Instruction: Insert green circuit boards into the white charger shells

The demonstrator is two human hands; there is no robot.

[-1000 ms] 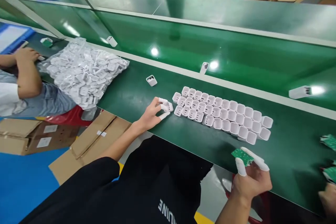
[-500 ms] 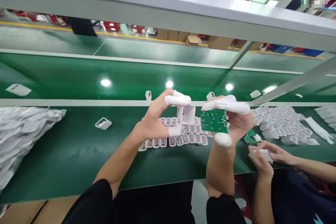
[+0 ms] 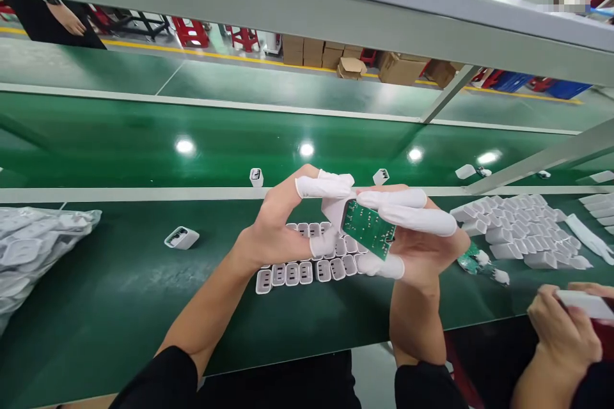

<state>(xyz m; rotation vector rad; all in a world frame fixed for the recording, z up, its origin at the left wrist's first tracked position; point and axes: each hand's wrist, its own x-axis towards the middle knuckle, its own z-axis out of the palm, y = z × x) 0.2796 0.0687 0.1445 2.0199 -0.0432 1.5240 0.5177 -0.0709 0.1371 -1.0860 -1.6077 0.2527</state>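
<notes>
White finger cots cover the thumb and some fingers of both hands. My left hand (image 3: 283, 223) grips a white plastic housing (image 3: 334, 209) between thumb and fingers, its open side turned to the right. In my right hand (image 3: 422, 230) is a green circuit board (image 3: 368, 227), pinched between fingers and thumb. The board's left end is at the mouth of the housing and looks partly inside it; how deep, I cannot tell. Below the hands, rows of white housings (image 3: 291, 273) stand on the green table with their open sides up.
A bag of white parts (image 3: 43, 236) lies at the left, with a single housing (image 3: 181, 238) nearby. Stacked housings (image 3: 518, 227) and circuit boards (image 3: 472, 259) lie to the right. A co-worker's hand (image 3: 566, 326) holds a white part. A metal shelf beam (image 3: 307, 6) crosses above.
My right hand has brought the circuit board left to the housing's mouth and tilted it. The co-worker's hands have moved right, away from the boards. The view has shifted slightly.
</notes>
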